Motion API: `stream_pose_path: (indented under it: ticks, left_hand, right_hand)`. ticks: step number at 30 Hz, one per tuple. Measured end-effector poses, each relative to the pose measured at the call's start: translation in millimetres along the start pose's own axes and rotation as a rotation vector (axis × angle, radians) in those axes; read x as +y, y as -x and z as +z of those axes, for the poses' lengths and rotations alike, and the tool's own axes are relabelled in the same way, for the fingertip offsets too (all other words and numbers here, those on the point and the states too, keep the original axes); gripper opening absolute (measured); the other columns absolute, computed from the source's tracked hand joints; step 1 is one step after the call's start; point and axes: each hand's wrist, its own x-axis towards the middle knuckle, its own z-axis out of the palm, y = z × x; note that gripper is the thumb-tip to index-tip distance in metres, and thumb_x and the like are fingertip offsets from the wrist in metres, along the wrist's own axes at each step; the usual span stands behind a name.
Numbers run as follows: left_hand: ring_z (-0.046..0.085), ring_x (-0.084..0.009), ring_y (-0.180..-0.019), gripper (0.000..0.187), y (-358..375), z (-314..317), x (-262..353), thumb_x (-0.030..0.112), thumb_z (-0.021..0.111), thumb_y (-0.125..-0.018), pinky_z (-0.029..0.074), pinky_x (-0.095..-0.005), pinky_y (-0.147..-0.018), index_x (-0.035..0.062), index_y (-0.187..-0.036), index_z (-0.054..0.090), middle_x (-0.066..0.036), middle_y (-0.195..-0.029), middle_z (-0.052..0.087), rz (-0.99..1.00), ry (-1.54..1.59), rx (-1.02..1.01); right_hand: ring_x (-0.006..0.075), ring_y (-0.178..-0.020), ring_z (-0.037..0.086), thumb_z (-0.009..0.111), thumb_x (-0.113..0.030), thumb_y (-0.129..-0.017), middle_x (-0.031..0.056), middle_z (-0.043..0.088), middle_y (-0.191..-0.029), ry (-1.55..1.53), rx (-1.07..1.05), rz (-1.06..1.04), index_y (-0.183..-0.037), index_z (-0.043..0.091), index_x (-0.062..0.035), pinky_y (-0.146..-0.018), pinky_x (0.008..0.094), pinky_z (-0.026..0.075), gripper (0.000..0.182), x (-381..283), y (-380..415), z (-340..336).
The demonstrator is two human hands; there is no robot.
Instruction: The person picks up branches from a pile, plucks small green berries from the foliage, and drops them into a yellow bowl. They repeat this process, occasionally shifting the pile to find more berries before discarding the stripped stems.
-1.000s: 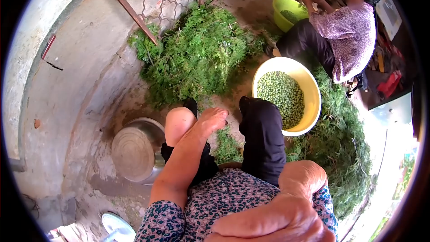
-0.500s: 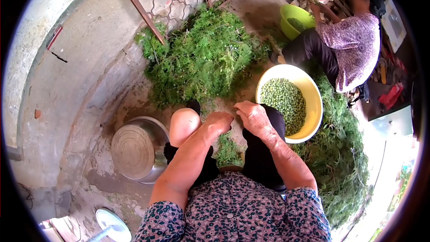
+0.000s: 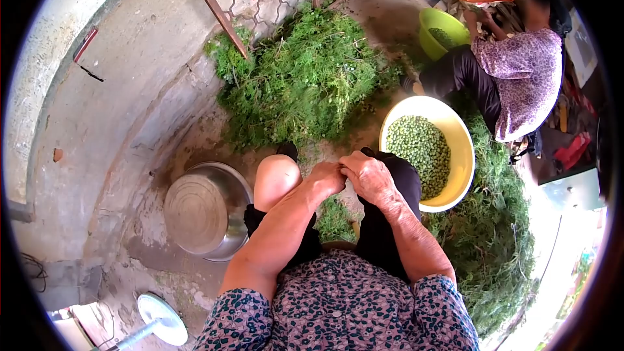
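A bare concrete floor [image 3: 130, 110] carried a big heap of green plant cuttings [image 3: 302, 78], an upturned metal basin [image 3: 205, 211], a yellow bowl of green pods [image 3: 429, 153], a smaller lime-green bowl [image 3: 442, 29] farther back, and more greenery [image 3: 494, 247] spread beside the yellow bowl.

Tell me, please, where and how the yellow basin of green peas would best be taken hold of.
Probably by its rim, both hands on opposite sides. The yellow basin stands upright on the ground, wide and round, its rim bare all round, with the green peas heaped low inside. The near-left edge lies closest to the right hand and left hand, which meet over the knees.
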Motion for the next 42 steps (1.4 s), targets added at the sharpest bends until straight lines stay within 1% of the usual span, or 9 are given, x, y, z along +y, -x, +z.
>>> stream_pose_path:
  ticks: [3,5,9,11,16,38,40,41,42]
  left_hand:
    - [0.061,-0.0254,-0.090,0.020,1.2,-1.7,1.0,0.014,0.048,-0.080,0.049,-0.0371,-0.074,0.0121,-0.094,0.062,-0.008,-0.098,0.063,-0.006,-0.010,0.000]
    - [0.060,-0.0255,-0.091,0.021,4.2,-6.0,2.4,0.014,0.047,-0.080,0.049,-0.0371,-0.075,0.0118,-0.095,0.062,-0.008,-0.099,0.063,-0.004,-0.006,-0.007]
    - [0.060,-0.0263,-0.093,0.023,5.9,-10.2,3.9,0.017,0.046,-0.082,0.049,-0.0370,-0.076,0.0100,-0.098,0.060,-0.010,-0.103,0.062,-0.036,0.029,-0.028]
    - [0.059,-0.0269,-0.094,0.026,6.1,-10.2,3.1,0.020,0.045,-0.083,0.049,-0.0368,-0.077,0.0089,-0.102,0.059,-0.011,-0.107,0.060,-0.032,0.010,-0.055]
    - [0.060,-0.0253,-0.092,0.022,8.1,-7.2,4.0,0.012,0.046,-0.081,0.048,-0.0371,-0.077,0.0116,-0.097,0.061,-0.009,-0.102,0.062,-0.027,0.019,0.010]
    - [0.060,-0.0278,-0.092,0.024,17.5,-13.6,-4.3,0.012,0.043,-0.082,0.049,-0.0374,-0.076,0.0108,-0.101,0.059,-0.009,-0.101,0.063,0.030,0.023,0.005]
    - [0.056,-0.0270,-0.101,0.025,38.1,-36.6,-3.5,0.016,0.043,-0.085,0.045,-0.0386,-0.083,0.0083,-0.103,0.058,-0.010,-0.111,0.058,-0.035,0.056,-0.063]
    - [0.056,-0.0270,-0.101,0.025,37.2,-21.0,-16.7,0.016,0.043,-0.085,0.045,-0.0386,-0.083,0.0083,-0.103,0.058,-0.010,-0.111,0.058,-0.035,0.054,-0.062]
    - [0.057,-0.0253,-0.099,0.022,32.7,8.7,-36.3,0.018,0.049,-0.083,0.045,-0.0370,-0.082,0.0059,-0.099,0.058,-0.012,-0.107,0.059,0.131,-0.084,0.322]
  right_hand:
    - [0.0328,-0.074,0.057,0.059,-0.009,-0.077,0.0131,0.056,-0.079,0.028,-0.003,0.006,-0.091,0.059,-0.0042,-0.064,0.0382,0.047,0.015,-0.5,-0.1,1.8]
    - [0.0331,-0.071,0.058,0.057,-0.011,-0.078,0.0144,0.055,-0.078,0.016,0.028,-0.021,-0.082,0.056,-0.0044,-0.062,0.0399,0.048,0.008,-1.9,-0.6,1.5]
    - [0.0331,-0.070,0.058,0.057,-0.011,-0.078,0.0141,0.054,-0.077,0.021,0.040,-0.026,-0.082,0.056,-0.0044,-0.061,0.0398,0.048,0.008,-1.5,-0.3,3.0]
    - [0.0327,-0.075,0.058,0.059,-0.009,-0.077,0.0130,0.057,-0.083,0.037,-0.015,0.016,-0.093,0.060,-0.0043,-0.065,0.0378,0.048,0.016,-1.3,0.1,2.3]
    - [0.0328,-0.075,0.058,0.059,-0.009,-0.077,0.0133,0.057,-0.082,0.047,-0.012,0.018,-0.092,0.060,-0.0040,-0.065,0.0379,0.048,0.016,-2.8,1.3,2.5]
    - [0.0335,-0.075,0.058,0.060,-0.012,-0.078,0.0140,0.058,-0.080,0.030,-0.009,0.021,-0.090,0.060,-0.0032,-0.065,0.0379,0.047,0.015,-5.2,-0.8,3.9]
    - [0.0334,-0.075,0.058,0.061,-0.011,-0.078,0.0141,0.059,-0.081,0.005,0.020,0.028,-0.091,0.060,-0.0033,-0.066,0.0377,0.047,0.015,-4.9,-0.3,3.9]
    - [0.0334,-0.076,0.058,0.061,-0.011,-0.077,0.0141,0.059,-0.082,-0.021,0.049,0.034,-0.091,0.061,-0.0034,-0.066,0.0374,0.047,0.016,-4.6,-0.3,3.9]
    - [0.0334,-0.076,0.058,0.061,-0.011,-0.077,0.0141,0.059,-0.082,-0.022,0.050,0.034,-0.091,0.061,-0.0034,-0.066,0.0374,0.047,0.016,-3.4,0.2,3.9]
